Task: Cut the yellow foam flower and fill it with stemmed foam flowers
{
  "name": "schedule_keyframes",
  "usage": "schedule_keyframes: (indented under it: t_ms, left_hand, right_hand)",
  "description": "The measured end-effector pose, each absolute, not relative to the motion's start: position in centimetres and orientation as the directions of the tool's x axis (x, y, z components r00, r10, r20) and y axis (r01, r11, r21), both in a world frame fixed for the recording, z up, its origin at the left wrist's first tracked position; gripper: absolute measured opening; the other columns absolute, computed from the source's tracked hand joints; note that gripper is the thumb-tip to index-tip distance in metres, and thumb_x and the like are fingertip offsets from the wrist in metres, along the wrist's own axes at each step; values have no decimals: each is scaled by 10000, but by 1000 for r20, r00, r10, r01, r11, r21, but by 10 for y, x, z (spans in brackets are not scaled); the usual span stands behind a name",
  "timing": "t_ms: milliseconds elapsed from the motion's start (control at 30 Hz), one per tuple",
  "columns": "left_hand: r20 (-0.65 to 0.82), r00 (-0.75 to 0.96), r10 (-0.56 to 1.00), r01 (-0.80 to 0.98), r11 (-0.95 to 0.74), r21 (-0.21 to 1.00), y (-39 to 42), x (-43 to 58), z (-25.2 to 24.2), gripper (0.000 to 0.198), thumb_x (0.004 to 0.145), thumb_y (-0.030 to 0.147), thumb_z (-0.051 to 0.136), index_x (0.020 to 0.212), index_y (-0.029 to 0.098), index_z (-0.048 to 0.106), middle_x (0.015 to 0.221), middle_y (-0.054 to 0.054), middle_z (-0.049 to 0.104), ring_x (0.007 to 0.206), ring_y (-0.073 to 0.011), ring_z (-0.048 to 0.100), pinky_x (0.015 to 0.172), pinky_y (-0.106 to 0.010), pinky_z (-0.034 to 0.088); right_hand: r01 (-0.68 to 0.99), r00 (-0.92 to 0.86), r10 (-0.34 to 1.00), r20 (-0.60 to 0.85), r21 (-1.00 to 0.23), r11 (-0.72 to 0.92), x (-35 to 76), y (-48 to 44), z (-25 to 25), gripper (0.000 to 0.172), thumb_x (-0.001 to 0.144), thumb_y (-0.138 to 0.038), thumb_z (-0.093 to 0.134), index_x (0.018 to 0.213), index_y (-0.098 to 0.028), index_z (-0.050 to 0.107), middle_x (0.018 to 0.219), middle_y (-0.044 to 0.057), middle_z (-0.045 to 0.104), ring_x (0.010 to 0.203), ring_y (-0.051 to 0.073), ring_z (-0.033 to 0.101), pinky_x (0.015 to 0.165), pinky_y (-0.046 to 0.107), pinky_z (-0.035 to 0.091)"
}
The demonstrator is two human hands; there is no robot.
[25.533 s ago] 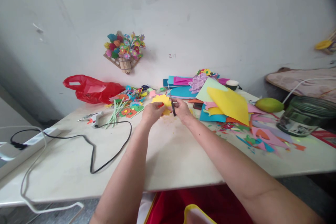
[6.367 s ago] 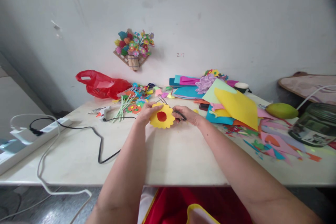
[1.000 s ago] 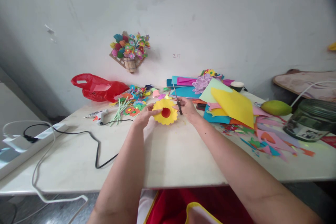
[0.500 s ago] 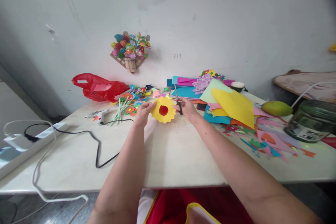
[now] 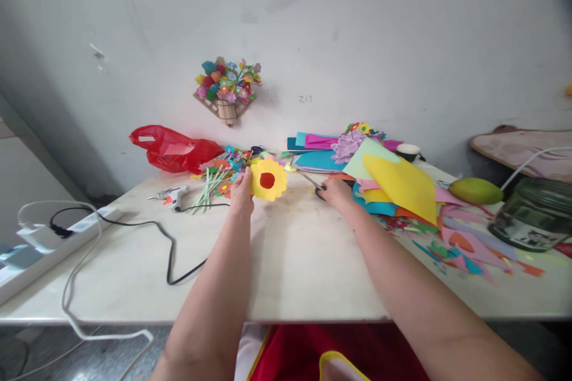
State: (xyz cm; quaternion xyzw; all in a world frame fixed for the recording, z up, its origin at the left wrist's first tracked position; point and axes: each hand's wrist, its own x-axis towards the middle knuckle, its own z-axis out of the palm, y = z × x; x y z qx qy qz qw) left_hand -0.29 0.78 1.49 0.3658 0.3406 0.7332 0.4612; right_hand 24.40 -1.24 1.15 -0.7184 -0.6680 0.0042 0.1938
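Observation:
Between the thumb and fingers of my left hand point(image 5: 241, 191) is a yellow scalloped paper flower point(image 5: 277, 181) with a dark red round centre, raised above the table and facing me. My right hand point(image 5: 337, 191) rests low over the table, to the right of the flower, its fingers closed about the black handles of a pair of scissors point(image 5: 309, 179). The blades point away to the left, down near the tabletop. Part of the handles is hidden by my fingers. Just right of that hand lie stacked coloured sheets, a yellow sheet point(image 5: 402, 186) on top.
A white glue gun point(image 5: 179, 197) and pale green strips point(image 5: 211, 189) lie left, with a red plastic bag point(image 5: 176, 152) behind. Paper scraps point(image 5: 473, 244), a green mango-like fruit point(image 5: 476, 190) and a glass jar point(image 5: 531, 214) stand right. A power strip point(image 5: 84, 226) sits at the left edge.
My right hand has moved right and down with the scissors, from upright beside the flower to low at the table. My left hand has shifted the flower slightly left.

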Motion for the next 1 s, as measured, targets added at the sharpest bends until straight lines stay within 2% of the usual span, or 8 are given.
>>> schedule_keyframes:
  t_ms: [133,300,433,533,700,867,933,1000]
  left_hand:
    - [262,-306,915,-398,-373,838,6,2,15,430,557,553,742,652,179,552,598,24,598,586,-112,587,529,-217,411]
    - [248,-289,925,-437,-358,825,3,8,18,389,617,538,716,685,188,560,694,-6,650,716,-147,636,605,-237,468]
    - [205,-258,944,-527,-315,789,1,14,22,313,667,469,713,750,195,586,832,-38,694,858,-181,653,703,-268,514]
    - [171,-180,969,-613,-247,751,-1,19,22,265,694,412,714,806,194,614,917,-54,704,912,-195,653,762,-289,531]
    - [172,-76,982,-602,-183,777,-3,23,19,264,722,403,687,850,181,627,973,-80,695,925,-215,654,757,-308,535]
    - [216,-297,930,-353,-317,881,-7,13,31,342,789,492,585,993,223,632,1206,-87,622,1138,-235,566,879,-360,479]
    - [352,-348,869,-253,-448,857,-11,9,37,367,817,512,547,1032,230,642,1251,-79,599,1223,-221,500,990,-364,403]
    - [486,-263,833,-204,-541,816,-14,9,39,379,825,506,545,1071,237,649,1243,-72,607,1242,-208,483,1036,-346,359]
  right_hand:
    - [971,102,972,210,-233,-52,251,-10,10,215,763,-239,598,915,-140,715,1023,170,681,984,282,612,720,330,453]
    - [956,-6,901,434,-262,133,238,-13,9,268,804,-215,560,1038,-163,680,1151,160,635,1114,292,539,847,382,446]
    - [842,-246,814,526,-300,448,209,-15,7,512,765,-327,645,1234,-145,552,1289,132,557,1200,255,488,987,372,373]
    - [805,-291,799,527,-316,502,191,-16,6,748,679,-372,724,1337,-164,435,1343,138,508,1216,276,474,991,395,359]
    - [818,-256,848,463,-363,445,182,-21,12,414,825,-328,573,1211,-185,529,1164,109,625,1070,250,570,863,335,401]
    - [829,-237,873,426,-379,410,185,-24,13,312,878,-327,475,1147,-182,540,1067,97,660,964,232,602,727,288,395]
    - [836,-253,867,429,-353,419,186,-24,12,293,875,-323,480,1123,-182,547,1051,97,660,957,229,599,722,285,389]
    - [839,-265,861,433,-337,428,185,-24,11,281,870,-318,492,1111,-187,551,1060,98,656,973,227,591,732,284,387]
